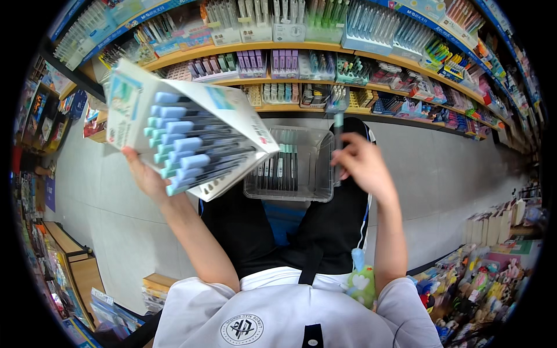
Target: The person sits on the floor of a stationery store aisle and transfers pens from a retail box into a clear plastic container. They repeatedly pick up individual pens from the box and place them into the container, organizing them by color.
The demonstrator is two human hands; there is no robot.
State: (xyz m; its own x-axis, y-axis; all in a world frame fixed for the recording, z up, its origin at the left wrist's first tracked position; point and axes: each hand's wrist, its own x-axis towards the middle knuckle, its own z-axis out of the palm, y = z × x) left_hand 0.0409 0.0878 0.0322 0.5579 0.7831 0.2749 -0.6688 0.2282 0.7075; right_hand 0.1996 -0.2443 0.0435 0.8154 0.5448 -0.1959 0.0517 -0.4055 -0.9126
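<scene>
My left hand (145, 176) grips a white cardboard display box (126, 104) of pens, tilted on its side. Blue- and mint-capped pens (180, 143) stick out of its holes, caps facing left. My right hand (361, 163), slightly blurred, holds one dark-bodied pen (338, 143) upright with a mint top, just right of a clear plastic bin (315, 187). The bin rests across my thighs. Inside, several similar mint-topped pens (280, 169) lie side by side on its left; the display box overlaps the bin's upper left corner.
Ahead, wooden shelves (278, 47) carry boxes of pens and stationery in rows. Grey floor tiles (435, 161) lie on both sides of my legs. A green plush charm (362, 285) hangs by my right side. Plush toys (483, 300) crowd the lower right; a wooden stand (82, 278) is at lower left.
</scene>
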